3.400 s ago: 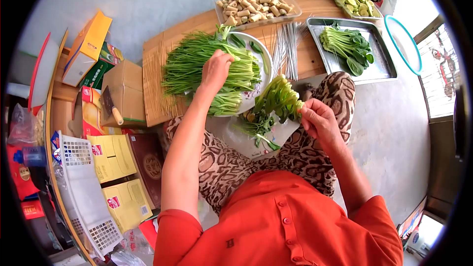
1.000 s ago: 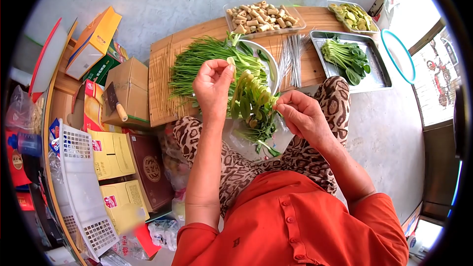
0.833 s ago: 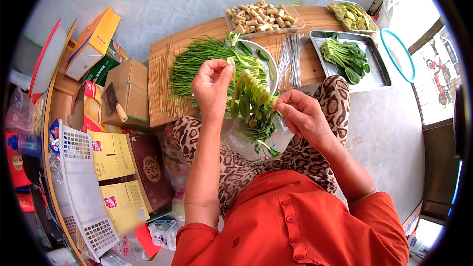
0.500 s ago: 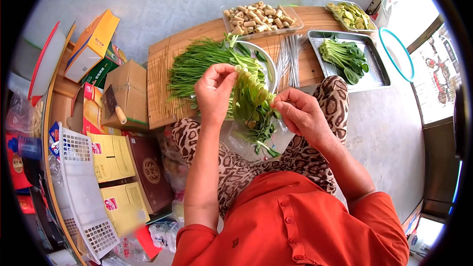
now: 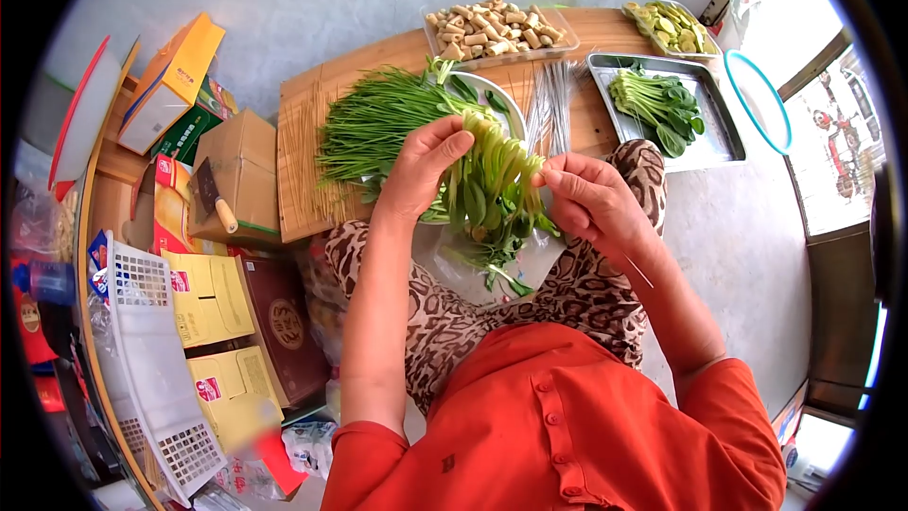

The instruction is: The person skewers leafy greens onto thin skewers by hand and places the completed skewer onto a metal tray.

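Note:
Between my hands hangs a row of leafy greens (image 5: 487, 180), pale stems up and leaves drooping. My left hand (image 5: 426, 166) is closed, pinching the stems at the row's left end. At the other end my right hand (image 5: 591, 194) is closed around a thin skewer (image 5: 640, 273), whose end sticks out below the palm; its stretch among the stems is hidden. Behind my left hand lies a heap of chives (image 5: 378, 123), partly over a white plate (image 5: 511, 104). Metal skewers (image 5: 550, 109) lie right of the plate, bamboo skewers (image 5: 307, 151) left of the chives.
Along the wooden table's (image 5: 605, 33) back stand a tub of beige tube-shaped pieces (image 5: 497, 30) and a tub of green slices (image 5: 672, 28). A metal tray (image 5: 724, 114) holds more greens (image 5: 657, 109). Cartons (image 5: 241, 170), a cleaver (image 5: 216, 197) and a white basket (image 5: 156, 360) are at left.
The greens have spread into a wider, fuller row. My right hand has shifted slightly right and turned, and a skewer end now shows below it.

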`<act>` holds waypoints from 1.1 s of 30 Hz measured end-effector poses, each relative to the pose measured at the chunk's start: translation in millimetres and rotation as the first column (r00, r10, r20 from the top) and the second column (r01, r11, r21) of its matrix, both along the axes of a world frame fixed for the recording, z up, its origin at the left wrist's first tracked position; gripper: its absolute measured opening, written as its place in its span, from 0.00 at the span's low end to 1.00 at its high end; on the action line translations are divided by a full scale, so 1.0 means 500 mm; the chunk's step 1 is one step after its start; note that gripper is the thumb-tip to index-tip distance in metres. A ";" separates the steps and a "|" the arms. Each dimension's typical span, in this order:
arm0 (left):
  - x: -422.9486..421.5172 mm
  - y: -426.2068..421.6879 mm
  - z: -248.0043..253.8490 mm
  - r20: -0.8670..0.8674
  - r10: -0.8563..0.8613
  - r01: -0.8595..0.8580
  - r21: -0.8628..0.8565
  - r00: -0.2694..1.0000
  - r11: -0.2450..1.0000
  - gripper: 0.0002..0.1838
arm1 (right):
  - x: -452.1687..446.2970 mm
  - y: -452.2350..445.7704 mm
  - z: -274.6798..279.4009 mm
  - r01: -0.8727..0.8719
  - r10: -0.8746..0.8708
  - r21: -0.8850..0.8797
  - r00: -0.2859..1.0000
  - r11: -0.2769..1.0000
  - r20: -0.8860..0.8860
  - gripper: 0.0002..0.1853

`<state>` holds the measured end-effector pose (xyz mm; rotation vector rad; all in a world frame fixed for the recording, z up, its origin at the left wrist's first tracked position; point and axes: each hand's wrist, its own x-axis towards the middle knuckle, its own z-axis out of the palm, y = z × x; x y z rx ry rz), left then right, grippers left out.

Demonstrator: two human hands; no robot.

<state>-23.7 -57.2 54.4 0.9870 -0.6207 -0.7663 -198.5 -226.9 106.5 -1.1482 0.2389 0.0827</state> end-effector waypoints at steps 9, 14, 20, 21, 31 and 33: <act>0.001 -0.019 -0.010 -0.078 0.034 -0.037 -0.034 0.996 0.999 0.10 | -0.004 -0.022 -0.004 -0.026 0.020 -0.106 0.998 0.994 -0.056 0.10; -0.012 -0.019 -0.010 -0.242 -0.049 0.036 -0.056 0.969 0.998 0.15 | -0.008 -0.023 -0.010 0.000 -0.002 -0.024 0.998 1.000 -0.061 0.09; -0.014 -0.027 -0.005 -0.071 -0.089 0.094 0.081 0.993 0.992 0.15 | -0.007 -0.020 -0.012 -0.031 0.028 -0.063 0.998 0.998 -0.051 0.09; -0.017 -0.028 -0.002 -0.088 -0.071 0.079 0.090 0.994 0.993 0.13 | -0.007 -0.020 -0.011 -0.031 0.028 -0.062 0.998 0.998 -0.051 0.09; -0.012 -0.023 -0.007 -0.096 -0.109 0.121 0.130 0.989 0.984 0.14 | -0.001 -0.014 -0.014 -0.035 0.031 -0.073 0.998 0.997 -0.060 0.09; -0.012 -0.026 -0.010 -0.069 -0.148 0.155 0.121 0.987 0.980 0.13 | 0.000 -0.013 -0.015 -0.035 0.031 -0.074 0.998 0.997 -0.061 0.09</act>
